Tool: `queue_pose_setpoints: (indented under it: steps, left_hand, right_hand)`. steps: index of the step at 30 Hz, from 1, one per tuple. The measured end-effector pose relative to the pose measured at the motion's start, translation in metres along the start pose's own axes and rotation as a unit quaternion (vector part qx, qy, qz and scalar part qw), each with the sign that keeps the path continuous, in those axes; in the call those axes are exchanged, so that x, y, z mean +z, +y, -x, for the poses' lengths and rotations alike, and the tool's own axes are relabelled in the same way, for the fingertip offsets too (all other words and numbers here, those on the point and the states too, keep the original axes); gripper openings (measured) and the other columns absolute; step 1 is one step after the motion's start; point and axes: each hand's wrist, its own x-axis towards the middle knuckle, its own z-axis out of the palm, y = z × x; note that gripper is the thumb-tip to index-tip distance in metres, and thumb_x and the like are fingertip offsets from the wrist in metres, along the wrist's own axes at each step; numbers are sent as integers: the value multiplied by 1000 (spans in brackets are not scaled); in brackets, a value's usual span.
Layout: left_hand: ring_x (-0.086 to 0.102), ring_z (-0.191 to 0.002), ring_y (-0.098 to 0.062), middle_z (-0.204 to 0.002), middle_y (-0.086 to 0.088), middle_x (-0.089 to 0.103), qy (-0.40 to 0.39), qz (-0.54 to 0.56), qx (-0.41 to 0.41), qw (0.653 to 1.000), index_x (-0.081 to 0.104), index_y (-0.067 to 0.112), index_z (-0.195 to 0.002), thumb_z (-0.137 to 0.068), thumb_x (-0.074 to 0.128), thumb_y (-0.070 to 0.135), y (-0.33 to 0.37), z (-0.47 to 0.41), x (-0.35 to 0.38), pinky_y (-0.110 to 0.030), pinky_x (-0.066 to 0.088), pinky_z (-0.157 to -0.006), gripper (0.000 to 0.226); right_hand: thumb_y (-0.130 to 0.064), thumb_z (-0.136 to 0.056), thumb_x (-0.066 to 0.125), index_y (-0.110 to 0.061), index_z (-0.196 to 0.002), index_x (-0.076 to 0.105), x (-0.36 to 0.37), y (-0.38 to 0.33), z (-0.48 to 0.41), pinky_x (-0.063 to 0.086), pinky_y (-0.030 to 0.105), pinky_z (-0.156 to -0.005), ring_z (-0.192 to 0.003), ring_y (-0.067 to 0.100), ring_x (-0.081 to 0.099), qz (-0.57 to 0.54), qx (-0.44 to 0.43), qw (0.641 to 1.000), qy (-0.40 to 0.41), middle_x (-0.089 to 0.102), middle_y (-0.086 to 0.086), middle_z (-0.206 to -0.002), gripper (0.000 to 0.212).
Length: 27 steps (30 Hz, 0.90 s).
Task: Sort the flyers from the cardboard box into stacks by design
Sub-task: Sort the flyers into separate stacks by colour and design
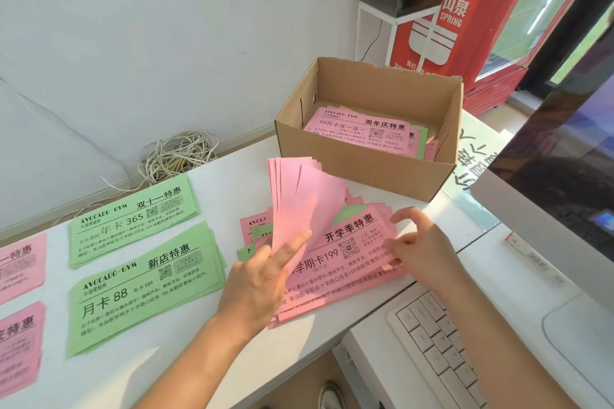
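My left hand [262, 279] grips a fan of pink flyers [299, 196], held upright with their blank backs toward me. Under it lies a mixed pile of pink and green flyers [352, 242] on the white table [232, 183]. My right hand [422, 242] rests on that pile's right edge, fingers spread, holding nothing. The cardboard box [365, 163] stands behind the pile, open, with more pink and green flyers [362, 129] inside. Two green stacks [133, 219] [143, 285] lie to the left, and two pink stacks [20, 262] [20, 345] sit at the far left edge.
A white keyboard [438, 342] and a monitor [564, 183] stand at the right. A coil of cable [176, 156] lies on the floor by the wall. A red vending machine [471, 10] stands behind the box.
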Motion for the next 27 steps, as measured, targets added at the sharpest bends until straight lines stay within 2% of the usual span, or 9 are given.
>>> queue_pose_setpoints:
  steps: [3,5,7,10,13,16,21,25,27]
  left_hand:
    - [49,-38,-14,-63,2,60,-13,-71,36,997,51,35,-129,-93,39,45,6,-1,0,-23,43,-36,39]
    - [57,-47,-10,-84,1,69,-51,-98,67,992,37,28,-137,-89,49,55,12,-2,2,-16,40,-40,57]
    - [61,-53,-16,-91,-3,69,-78,-86,76,990,8,30,-147,-82,68,38,13,-1,3,-22,44,-43,89]
    - [56,-42,-16,-97,-10,72,-28,-19,55,998,-1,41,-149,-80,70,8,4,-2,1,-26,49,-39,104]
    - [66,-61,-22,-121,-13,63,15,70,-13,997,0,58,-141,-92,53,3,-4,-4,-4,-36,59,-62,92]
    - [59,-56,-23,-96,-16,67,29,94,-30,995,3,65,-138,-88,51,-4,-12,-4,-1,-38,57,-62,97]
    - [47,-41,-18,-56,3,48,17,-5,26,1000,41,48,-133,-80,69,2,-11,-5,0,-26,48,-42,76]
    - [59,-45,-16,-79,3,71,-4,-55,82,995,65,32,-113,-84,68,38,-4,-4,-1,-25,51,-42,30]
    - [64,-52,-11,-96,4,73,-48,-98,96,989,64,28,-113,-77,58,64,-1,-2,-1,-24,52,-48,51]
  right_hand:
    - [-4,-91,59,-18,-94,59,-1,-4,1,48,24,-49,-60,16,70,-114,9,993,-29,72,5,-76,14]
    - [3,-90,57,-5,-93,66,-2,-9,-1,48,19,-46,-57,18,67,-246,26,966,-71,69,7,-71,12]
    - [7,-89,56,1,-94,68,-1,-17,-2,50,17,-47,-57,18,64,-369,43,923,-102,65,12,-69,15]
    - [-1,-93,54,-1,-105,65,2,-22,-2,54,20,-52,-62,17,67,-436,47,894,-87,71,15,-82,17]
    - [-25,-92,62,-20,-125,54,-1,-16,0,47,17,-62,-83,11,65,-95,-14,995,-35,67,-5,-101,34]
    - [-34,-81,73,-32,-141,35,-3,-9,5,39,10,-66,-93,5,53,190,-75,977,-65,47,-13,-116,71]
    - [-42,-71,79,-39,-149,10,7,1,7,41,33,-100,-126,18,32,352,-115,923,-107,28,-5,-147,104]
    - [-27,-76,73,-37,-149,15,7,4,8,45,29,-96,-125,21,34,396,-149,901,-97,26,1,-147,94]
    - [-25,-79,71,-34,-148,25,5,5,7,46,29,-98,-123,21,40,389,-170,901,-86,32,2,-144,84]
